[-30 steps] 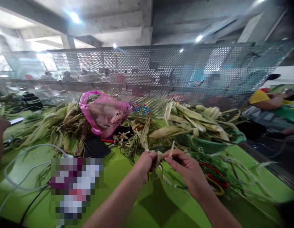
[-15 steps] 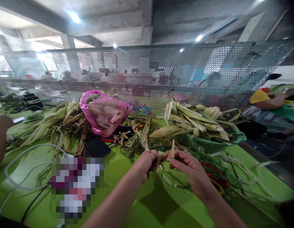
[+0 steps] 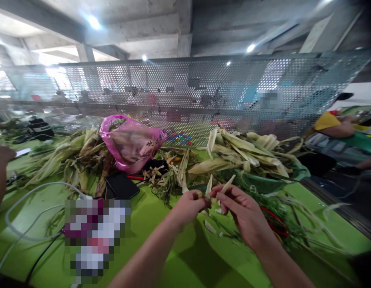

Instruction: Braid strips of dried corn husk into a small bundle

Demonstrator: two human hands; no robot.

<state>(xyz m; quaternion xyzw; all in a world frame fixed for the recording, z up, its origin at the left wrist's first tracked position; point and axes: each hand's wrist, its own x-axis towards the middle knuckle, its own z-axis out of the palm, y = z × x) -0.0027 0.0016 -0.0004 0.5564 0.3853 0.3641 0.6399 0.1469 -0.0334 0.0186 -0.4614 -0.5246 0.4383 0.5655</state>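
Both hands meet over the green table [image 3: 161,240], close to its middle. My left hand [image 3: 189,206] is closed on a piece of corn husk [image 3: 209,185] whose pale tip sticks up between the hands. In my right hand [image 3: 236,204], thumb and fingers pinch a pale corn husk strip [image 3: 229,183] that points up and to the right. The fingertips of the two hands almost touch, and the folded part of the husk between them is partly hidden. Small husk scraps [image 3: 209,227] lie on the table below.
A green basket [image 3: 302,172] heaped with corn husks [image 3: 242,150] stands beyond my right hand. Red-handled scissors [image 3: 275,222] lie among green stems. To the left are a pink plastic bag [image 3: 134,144], a phone [image 3: 123,186] and a white cable [image 3: 20,204]. Another person's arm [image 3: 1,172] reaches in.
My hands have shifted slightly and turned. The husk strip in my right hand, upright before, now leans right, and another husk tip stands up between the hands.
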